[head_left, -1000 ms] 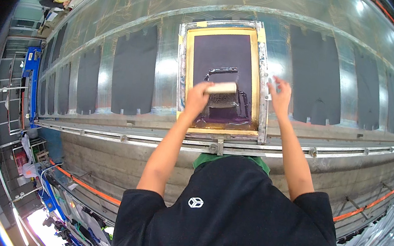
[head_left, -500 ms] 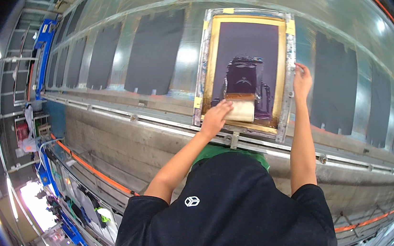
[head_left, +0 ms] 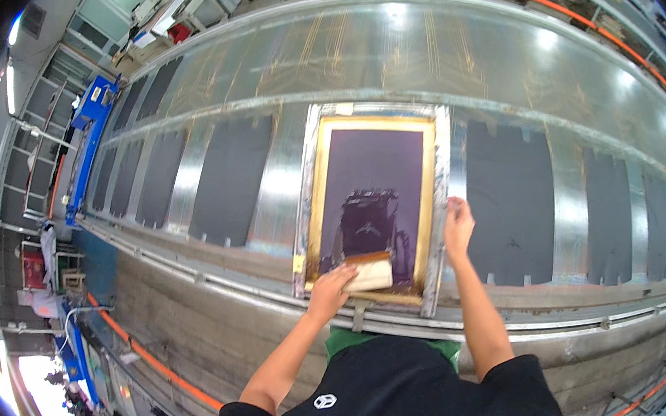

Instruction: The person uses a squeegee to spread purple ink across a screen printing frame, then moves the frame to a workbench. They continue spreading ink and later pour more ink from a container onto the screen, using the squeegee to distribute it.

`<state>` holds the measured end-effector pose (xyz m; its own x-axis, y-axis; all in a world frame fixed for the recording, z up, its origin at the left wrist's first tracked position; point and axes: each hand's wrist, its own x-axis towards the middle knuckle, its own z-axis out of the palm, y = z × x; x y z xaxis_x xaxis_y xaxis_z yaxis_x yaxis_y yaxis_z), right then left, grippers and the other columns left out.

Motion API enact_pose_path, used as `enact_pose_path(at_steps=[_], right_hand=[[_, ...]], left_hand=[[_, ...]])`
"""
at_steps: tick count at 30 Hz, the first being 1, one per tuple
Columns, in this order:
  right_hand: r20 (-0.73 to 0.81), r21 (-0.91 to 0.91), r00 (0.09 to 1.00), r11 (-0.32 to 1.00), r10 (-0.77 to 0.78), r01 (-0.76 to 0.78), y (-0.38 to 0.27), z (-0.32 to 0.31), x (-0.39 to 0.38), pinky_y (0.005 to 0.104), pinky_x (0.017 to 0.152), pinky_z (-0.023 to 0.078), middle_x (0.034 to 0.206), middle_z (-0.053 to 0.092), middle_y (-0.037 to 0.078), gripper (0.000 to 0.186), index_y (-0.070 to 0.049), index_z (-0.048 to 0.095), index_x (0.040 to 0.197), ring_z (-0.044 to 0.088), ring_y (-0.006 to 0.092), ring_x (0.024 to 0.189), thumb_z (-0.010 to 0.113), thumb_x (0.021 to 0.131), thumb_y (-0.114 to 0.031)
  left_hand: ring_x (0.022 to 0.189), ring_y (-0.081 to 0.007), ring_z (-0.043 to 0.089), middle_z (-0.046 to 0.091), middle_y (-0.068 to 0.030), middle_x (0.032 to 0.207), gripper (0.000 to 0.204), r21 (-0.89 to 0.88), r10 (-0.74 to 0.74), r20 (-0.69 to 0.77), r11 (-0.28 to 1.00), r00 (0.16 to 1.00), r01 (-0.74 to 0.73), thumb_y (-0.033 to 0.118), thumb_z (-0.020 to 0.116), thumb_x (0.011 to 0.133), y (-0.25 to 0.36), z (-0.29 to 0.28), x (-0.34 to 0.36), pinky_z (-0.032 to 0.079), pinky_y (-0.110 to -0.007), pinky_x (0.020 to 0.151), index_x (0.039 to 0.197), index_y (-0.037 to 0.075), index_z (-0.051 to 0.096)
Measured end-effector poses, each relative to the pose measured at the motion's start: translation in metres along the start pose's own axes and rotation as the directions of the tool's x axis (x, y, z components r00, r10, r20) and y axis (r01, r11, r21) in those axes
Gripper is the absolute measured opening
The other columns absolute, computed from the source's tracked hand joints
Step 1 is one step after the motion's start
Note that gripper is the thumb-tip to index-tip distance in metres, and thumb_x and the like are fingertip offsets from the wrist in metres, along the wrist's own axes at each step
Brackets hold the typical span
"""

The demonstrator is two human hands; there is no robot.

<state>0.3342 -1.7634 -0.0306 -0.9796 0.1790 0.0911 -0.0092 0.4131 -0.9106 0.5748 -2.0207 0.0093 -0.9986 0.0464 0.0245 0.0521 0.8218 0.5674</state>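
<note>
A screen printing frame (head_left: pixel 437 186) lies on the long table, with a yellowed inner border and purple mesh. Dark glossy ink (head_left: pixel 369 216) covers the lower middle of the mesh around a small emblem. My left hand (head_left: pixel 330 290) is closed on the left end of a squeegee (head_left: pixel 372 277) with a pale, blocky handle. The squeegee rests slightly tilted on the near part of the mesh. My right hand (head_left: pixel 459 225) is at the frame's right rail, its fingers bent and fingertips against the outer edge. Its palm side is partly hidden.
Dark grey fabric panels (head_left: pixel 230 181) lie in a row to the left, and another panel (head_left: pixel 509 194) to the right bears a small dark mark. A metal rail (head_left: pixel 203 282) runs along the near table edge. A blue machine part (head_left: pixel 90 142) stands at the far left end.
The view has tilted up, so the frame and both hands sit lower in the picture. The squeegee has turned slightly. A mark now shows on the nearest right panel. Both hands keep their places.
</note>
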Motion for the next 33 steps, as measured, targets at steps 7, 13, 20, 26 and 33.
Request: enact_pose_path(at_steps=[7,13,20,26,33], right_hand=[[-0.032,-0.065,0.999,0.997,0.036,-0.038,-0.023,0.042,-0.022,0.0398,0.052,0.035,0.055,0.046,0.009,0.016,-0.010,0.068,0.107,0.043,0.0184,0.050,0.061,0.100,-0.022],[-0.030,-0.125,0.998,0.991,0.049,-0.052,-0.010,0.055,-0.028,0.0478,0.060,0.042,0.062,0.056,0.016,0.017,-0.013,0.068,0.109,0.055,0.0344,0.058,0.058,0.099,-0.022],[-0.038,-0.166,0.994,0.981,-0.106,0.098,0.026,0.055,-0.014,0.0479,0.067,0.049,0.076,0.066,0.020,0.021,-0.012,0.069,0.113,0.061,0.0382,0.064,0.058,0.100,-0.024],[0.422,-0.327,0.803,0.755,-0.422,0.568,-0.093,0.035,-0.019,0.0462,0.094,0.045,0.125,0.061,0.013,0.049,-0.014,0.067,0.126,0.056,0.0313,0.111,0.076,0.083,-0.035],[0.662,-0.334,0.695,0.720,-0.279,0.608,-0.097,0.092,-0.025,0.0432,0.094,0.046,0.120,0.068,0.007,0.044,-0.011,0.070,0.119,0.059,0.0281,0.105,0.079,0.077,-0.021]], left_hand=[[0.130,-0.0285,0.058,0.065,-0.0073,0.135,0.059,-0.020,0.097,0.025,0.995,0.995,-0.096,-0.005,0.070,0.071,-0.059,-0.044,0.006,0.051,-0.041,0.097,0.128,0.010,0.065],[0.127,-0.0287,0.060,0.067,-0.0079,0.130,0.056,-0.054,0.134,-0.018,0.989,0.991,-0.135,-0.005,0.070,0.071,-0.071,-0.054,-0.012,0.051,-0.041,0.100,0.125,0.010,0.068],[0.125,-0.0331,0.061,0.068,-0.0111,0.129,0.053,-0.025,0.270,0.011,0.963,0.963,-0.269,-0.005,0.064,0.075,-0.099,-0.026,-0.013,0.051,-0.045,0.102,0.126,0.009,0.067],[0.119,-0.0307,0.065,0.069,-0.0136,0.125,0.042,-0.162,0.030,-0.076,0.986,0.997,-0.042,-0.006,0.060,0.083,-0.092,-0.051,0.108,0.051,-0.038,0.103,0.120,0.007,0.070],[0.112,-0.0356,0.066,0.069,-0.0164,0.122,0.040,-0.141,0.102,-0.071,0.984,0.992,-0.111,-0.006,0.063,0.081,-0.089,-0.058,0.173,0.054,-0.042,0.095,0.118,0.008,0.070]])
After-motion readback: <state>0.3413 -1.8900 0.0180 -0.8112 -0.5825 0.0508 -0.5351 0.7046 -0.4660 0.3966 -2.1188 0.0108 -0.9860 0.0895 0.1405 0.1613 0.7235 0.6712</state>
